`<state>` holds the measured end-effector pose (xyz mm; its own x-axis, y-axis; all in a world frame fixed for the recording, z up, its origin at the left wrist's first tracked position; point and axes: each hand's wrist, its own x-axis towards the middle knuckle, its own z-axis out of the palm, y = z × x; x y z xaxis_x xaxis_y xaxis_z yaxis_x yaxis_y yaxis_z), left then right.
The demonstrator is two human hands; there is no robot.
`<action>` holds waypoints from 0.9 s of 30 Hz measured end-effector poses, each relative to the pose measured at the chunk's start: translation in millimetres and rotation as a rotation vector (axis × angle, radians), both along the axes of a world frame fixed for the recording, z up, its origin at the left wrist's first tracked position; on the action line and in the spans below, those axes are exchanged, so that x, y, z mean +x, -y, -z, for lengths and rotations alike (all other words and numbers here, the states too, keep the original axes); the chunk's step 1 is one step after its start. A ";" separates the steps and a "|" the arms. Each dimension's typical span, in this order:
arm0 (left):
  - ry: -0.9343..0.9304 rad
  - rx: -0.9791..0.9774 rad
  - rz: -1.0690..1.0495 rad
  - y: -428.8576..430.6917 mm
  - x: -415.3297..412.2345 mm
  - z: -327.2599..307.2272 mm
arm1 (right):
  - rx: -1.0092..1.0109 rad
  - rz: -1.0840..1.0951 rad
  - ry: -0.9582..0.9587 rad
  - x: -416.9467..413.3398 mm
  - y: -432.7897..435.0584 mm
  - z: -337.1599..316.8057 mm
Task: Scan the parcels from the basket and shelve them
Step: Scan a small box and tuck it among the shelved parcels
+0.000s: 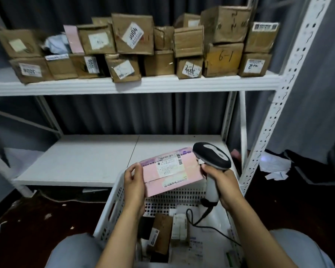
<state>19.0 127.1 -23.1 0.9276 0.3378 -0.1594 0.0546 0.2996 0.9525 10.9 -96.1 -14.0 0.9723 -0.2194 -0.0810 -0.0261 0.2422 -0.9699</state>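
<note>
- Left hand (134, 182) grips the pink parcel (172, 172) by its left edge, above the white basket (112, 206); right hand (221, 187) wraps the scanner (211, 161) handle, head just beside the label.
- Basket holds more parcels; scanner cable trails inside.
- Upper shelf (162, 85) carries stacked cardboard boxes (132, 33); dark floor with paper scraps.

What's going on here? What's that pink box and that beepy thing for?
A person is checking in parcels. Their left hand holds a pink parcel above a white basket. Their right hand grips a scanner, whose head sits close to the parcel's label. More parcels lie in the basket. The upper shelf is packed with cardboard boxes; the pink one is not shelved yet.
</note>
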 end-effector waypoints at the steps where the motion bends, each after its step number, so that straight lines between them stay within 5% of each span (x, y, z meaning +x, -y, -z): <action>1: 0.000 0.008 -0.030 0.1 -1.7 -4.8 | 0.018 -0.001 -0.003 -2.3 -1.7 -3.3; 6: -0.002 0.045 0.043 -1.0 -12.1 -28.7 | 0.094 0.054 -0.002 -6.6 -8.3 -23.4; 11: 0.026 -0.154 0.284 -11.0 -14.3 -47.8 | 0.118 0.077 0.057 -4.7 -5.4 -45.7; 15: 0.006 -0.058 0.397 -22.2 -18.6 -52.7 | 0.063 0.035 0.079 -2.6 -2.2 -58.1; 27: 0.176 0.188 0.115 -48.2 -9.3 -33.7 | -0.521 -0.179 -0.010 -21.6 -7.1 -91.7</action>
